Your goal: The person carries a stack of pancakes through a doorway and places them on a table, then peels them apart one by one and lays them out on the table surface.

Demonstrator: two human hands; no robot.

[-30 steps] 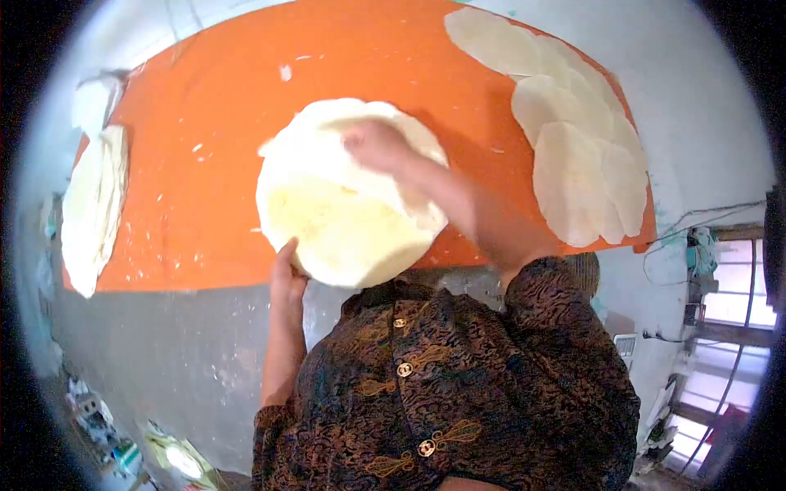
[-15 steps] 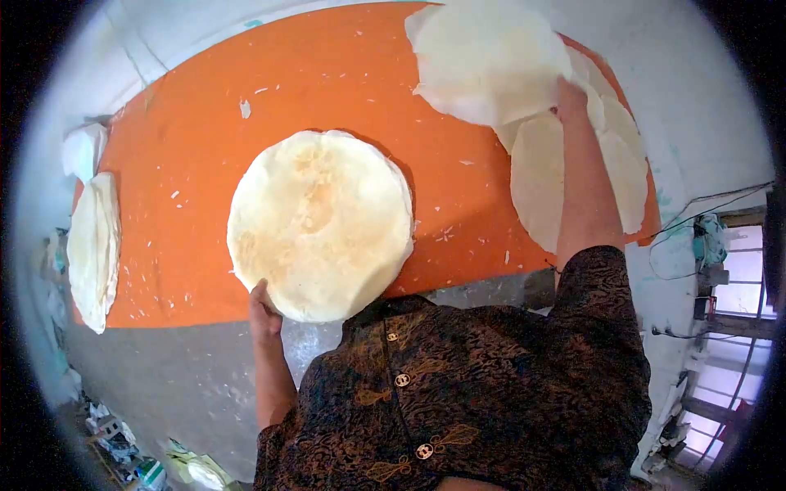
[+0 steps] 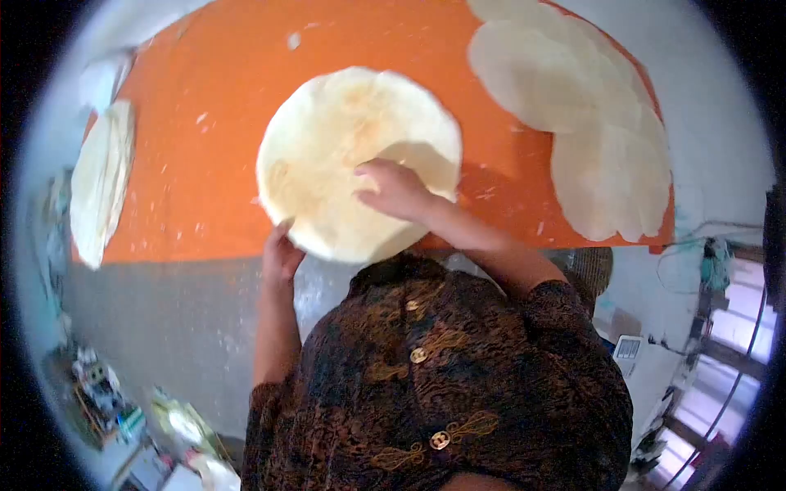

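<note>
A round stack of thin pale flatbreads [image 3: 327, 123], browned in patches on top, lies on the orange table [image 3: 205, 180] in front of me. My left hand [image 3: 282, 255] is closed at its lower left edge, thumb over the rim and the other fingers mostly hidden. Over the middle of the stack is my right hand [image 3: 397, 190], thumb and fingers apart, casting a shadow on the top bread and holding nothing. Thin, round, overlapping flatbread sheets [image 3: 610, 176] lie spread out flat along the right side of the table.
A folded pile of flatbreads [image 3: 102, 184] rests at the table's left end. White crumbs dot the orange surface. Grey floor [image 3: 180, 319] shows below the front edge, with assorted items [image 3: 106, 393] at lower left. A barred window [image 3: 737, 327] and hanging cables are at right.
My right hand has let go of a large thin flatbread sheet at upper right and come over the round stack. The left hand stays at the stack's edge. The view has shifted slightly.
</note>
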